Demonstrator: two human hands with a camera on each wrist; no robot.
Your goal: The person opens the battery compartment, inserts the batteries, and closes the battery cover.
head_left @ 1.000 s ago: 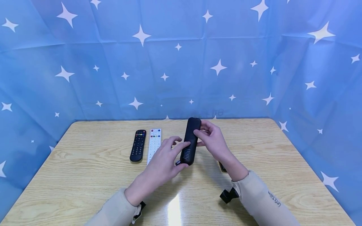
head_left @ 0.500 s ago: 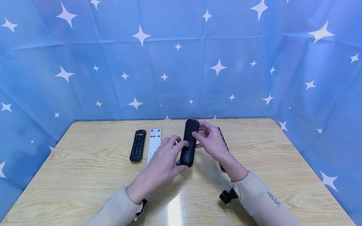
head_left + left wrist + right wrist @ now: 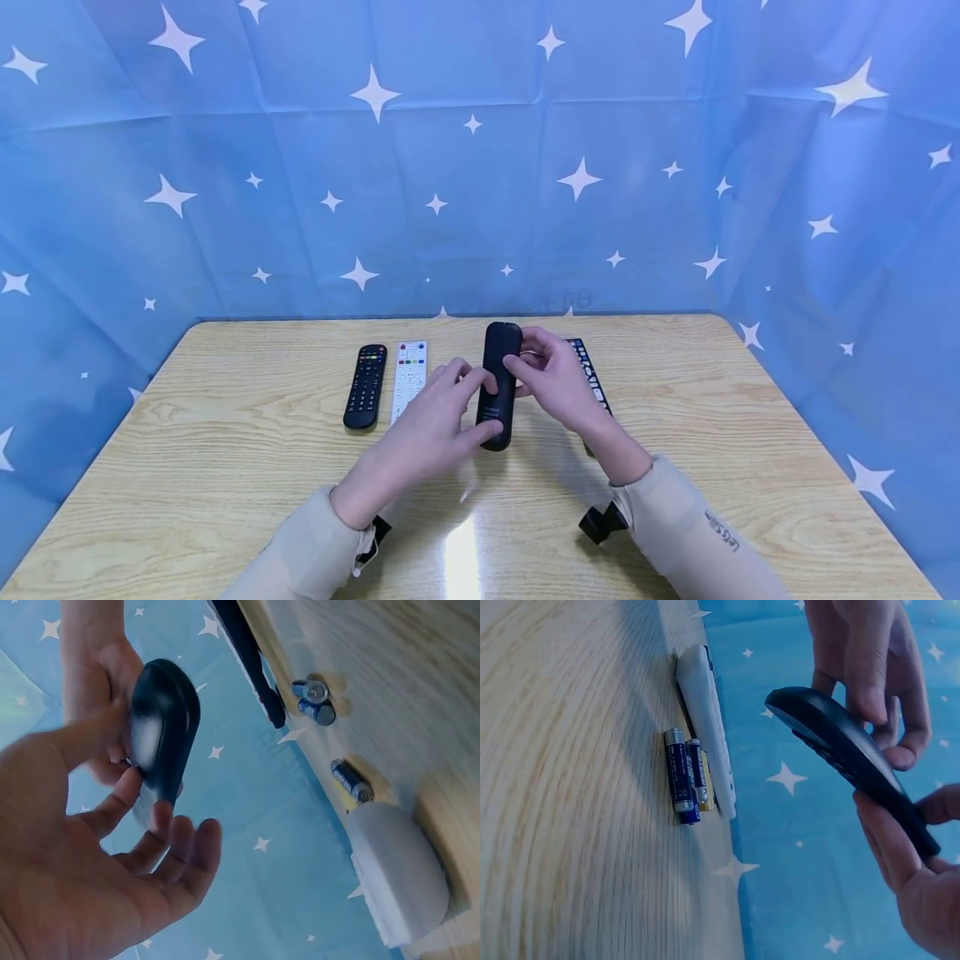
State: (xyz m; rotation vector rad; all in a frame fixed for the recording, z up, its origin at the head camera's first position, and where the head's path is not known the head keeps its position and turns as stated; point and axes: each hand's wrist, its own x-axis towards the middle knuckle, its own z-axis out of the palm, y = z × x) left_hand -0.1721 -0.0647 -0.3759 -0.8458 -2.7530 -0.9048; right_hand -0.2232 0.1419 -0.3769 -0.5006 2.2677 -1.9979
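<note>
A black remote control point(image 3: 498, 387) is held above the table, its printed back toward the head camera. My right hand point(image 3: 557, 379) grips its upper right edge, thumb on the back and fingers beneath. My left hand point(image 3: 438, 412) is at the lower left, with index fingertip and thumb against the back. The left wrist view shows the other left fingers point(image 3: 202, 851) loosely bent, apart from the remote. Several batteries point(image 3: 679, 776) lie on the table below, beside a white remote control point(image 3: 410, 379); the left hand hides them in the head view.
Left of the white remote lies another black remote control point(image 3: 365, 387). A black remote with light buttons point(image 3: 588, 371) lies at the right, partly behind my right wrist. The wooden table point(image 3: 247, 467) ends at a blue star-patterned curtain point(image 3: 480, 167).
The held remote has shifted slightly left and nearer and stands more upright. My left thumb has moved from its bottom end onto its back. More of the right-hand table remote shows.
</note>
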